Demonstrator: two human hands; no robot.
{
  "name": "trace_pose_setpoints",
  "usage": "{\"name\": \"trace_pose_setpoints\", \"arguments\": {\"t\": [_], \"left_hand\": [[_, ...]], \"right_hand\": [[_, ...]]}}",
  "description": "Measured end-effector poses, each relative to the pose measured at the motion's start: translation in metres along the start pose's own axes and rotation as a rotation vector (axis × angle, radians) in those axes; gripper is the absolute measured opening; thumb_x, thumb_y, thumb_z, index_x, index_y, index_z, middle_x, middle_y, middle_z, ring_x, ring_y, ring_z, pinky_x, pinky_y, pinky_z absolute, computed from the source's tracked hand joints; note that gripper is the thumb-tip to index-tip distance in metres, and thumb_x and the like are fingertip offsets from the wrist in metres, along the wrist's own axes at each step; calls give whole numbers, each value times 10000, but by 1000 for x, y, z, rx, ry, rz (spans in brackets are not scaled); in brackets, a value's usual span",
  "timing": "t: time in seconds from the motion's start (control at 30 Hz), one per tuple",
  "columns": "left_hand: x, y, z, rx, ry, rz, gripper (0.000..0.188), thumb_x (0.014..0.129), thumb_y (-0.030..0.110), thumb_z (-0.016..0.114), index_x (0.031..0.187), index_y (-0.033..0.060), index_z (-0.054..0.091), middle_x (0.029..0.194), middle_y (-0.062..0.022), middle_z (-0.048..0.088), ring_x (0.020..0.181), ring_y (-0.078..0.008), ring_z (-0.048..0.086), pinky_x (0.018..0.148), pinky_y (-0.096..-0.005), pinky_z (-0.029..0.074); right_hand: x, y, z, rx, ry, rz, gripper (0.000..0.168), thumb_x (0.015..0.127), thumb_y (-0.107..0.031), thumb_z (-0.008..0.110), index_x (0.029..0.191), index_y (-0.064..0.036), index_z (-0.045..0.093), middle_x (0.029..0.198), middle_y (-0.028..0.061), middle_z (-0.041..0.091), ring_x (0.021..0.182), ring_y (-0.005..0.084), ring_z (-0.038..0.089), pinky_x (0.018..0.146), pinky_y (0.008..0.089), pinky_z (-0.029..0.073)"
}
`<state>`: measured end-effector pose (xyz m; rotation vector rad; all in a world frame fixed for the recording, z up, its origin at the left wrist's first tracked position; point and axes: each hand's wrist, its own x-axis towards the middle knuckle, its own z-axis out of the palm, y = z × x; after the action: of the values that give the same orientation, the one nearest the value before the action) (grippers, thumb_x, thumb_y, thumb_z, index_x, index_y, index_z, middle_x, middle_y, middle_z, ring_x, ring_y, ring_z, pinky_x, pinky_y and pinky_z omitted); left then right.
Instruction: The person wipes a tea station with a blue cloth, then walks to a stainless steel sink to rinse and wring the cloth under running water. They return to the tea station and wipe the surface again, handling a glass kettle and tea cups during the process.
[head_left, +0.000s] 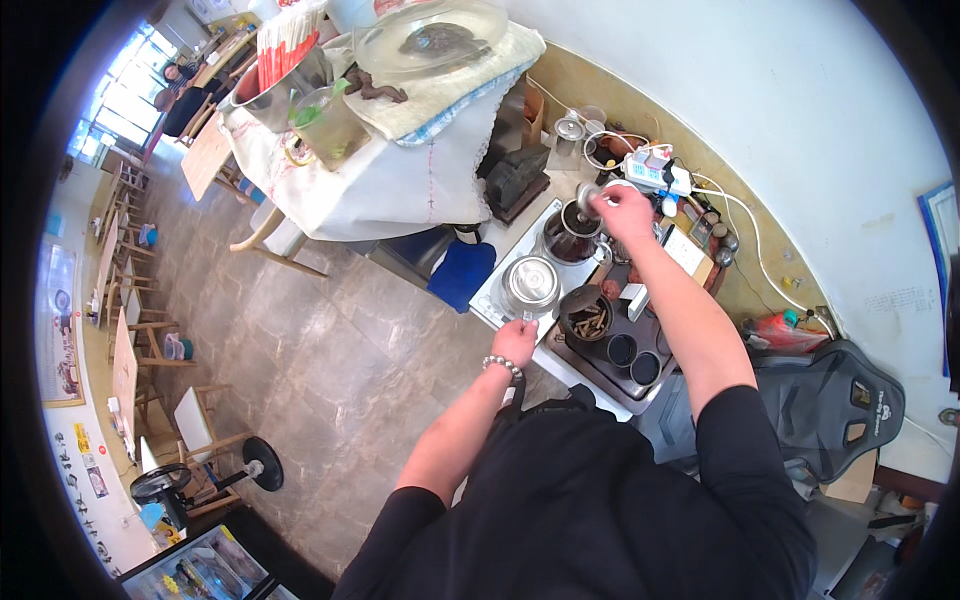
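My left hand (514, 343), with a bead bracelet at its wrist, grips the handle of a lidded glass pot (532, 283) on the white stand. Beyond that pot, my right hand (624, 216) pinches a small round lid (589, 199) over the mouth of a glass teapot (570, 244) with dark contents. A brown tea tray (589, 365) lies nearer to me. On it are a dark bowl of cigarette butts (589, 319) and two dark cups, one of them a round black cup (645, 367).
A white power strip (656, 174) with cables lies by the wall. A cloth-covered table (375, 180) with a glass jug (328, 127) stands at upper left. A grey gaming chair (825, 405) is at right, a blue cloth (463, 274) beside the stand. Two people sit far off.
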<state>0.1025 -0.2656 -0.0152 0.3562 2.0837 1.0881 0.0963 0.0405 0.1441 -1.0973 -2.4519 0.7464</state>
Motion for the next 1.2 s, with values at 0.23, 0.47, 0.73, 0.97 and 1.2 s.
{"name": "trace_pose_setpoints", "arguments": {"t": [0.23, 0.47, 0.73, 0.97, 1.2], "left_hand": [[-17, 28, -17, 3, 87, 5, 338, 923, 328, 618, 814, 15, 685, 743, -87, 704, 688, -187, 663, 665, -359, 520], [4, 8, -17, 154, 211, 94, 458, 880, 435, 660, 759, -7, 644, 725, -202, 656, 696, -358, 640, 695, -429, 501], [-2, 20, -38, -35, 213, 156, 412, 929, 315, 660, 669, 10, 568, 580, -24, 549, 549, -107, 430, 532, -333, 395], [11, 46, -93, 233, 223, 327, 418, 898, 340, 672, 661, 13, 566, 575, -122, 580, 514, -213, 491, 550, -387, 430], [-20, 155, -113, 640, 221, 377, 437, 874, 412, 670, 683, 23, 609, 644, -157, 631, 607, -327, 616, 604, -424, 476]], "right_hand": [[-105, 105, -113, 1509, 13, 497, 315, 949, -225, 607, 1195, -29, 602, 1051, 69, 656, 891, 197, 614, 898, 408, 508], [-339, 243, -184, 1550, 398, 646, 300, 930, -131, 597, 1219, -49, 581, 1067, 93, 659, 962, 219, 635, 920, 405, 520], [-536, 294, -163, 1431, 764, 1034, 266, 924, -206, 617, 1164, -97, 580, 1044, 61, 660, 932, 188, 620, 892, 373, 515], [-649, 320, -91, 1331, 717, 1525, 162, 895, -226, 609, 1043, -163, 614, 920, -2, 673, 824, 155, 630, 804, 354, 521], [-683, 312, -59, 1368, 548, 1598, 153, 931, -260, 599, 1030, -147, 629, 886, -17, 671, 791, 135, 640, 703, 296, 527]]}}
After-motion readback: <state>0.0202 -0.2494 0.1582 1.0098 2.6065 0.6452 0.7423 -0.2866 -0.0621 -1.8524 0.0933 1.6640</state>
